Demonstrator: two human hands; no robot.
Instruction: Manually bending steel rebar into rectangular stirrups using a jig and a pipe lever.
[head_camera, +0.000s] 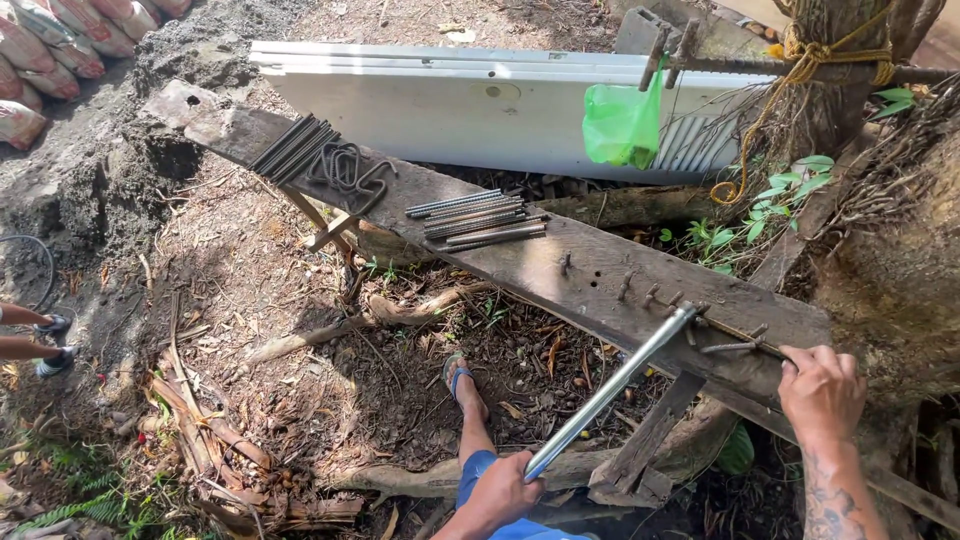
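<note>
Closest to the lens, at the bottom centre of the frame, the left hand is clenched round the lower end of a long metal pipe. That pipe runs on a diagonal, its long axis rising from the hand at the lower centre up and to the right, where its top end meets the pegs on the wooden bench at about the centre right. Its upper tip points toward the upper right of the frame.

At the lower right the right hand lies palm down on the edge of the bench, fingers curled over the near end of a thin steel rod that lies among the pegs; how tightly it grips the rod I cannot tell.

Along the bench, which slants from upper left to lower right, a bundle of straight rods lies at the centre, parallel to one another and pointing roughly left to right. Farther up left sit bent stirrups and another dark bundle.

Behind the bench a white panel lies on its long edge, with a green plastic bag hanging in front of it. Below the bench, a foot in a blue sandal rests on leaf-strewn ground.
</note>
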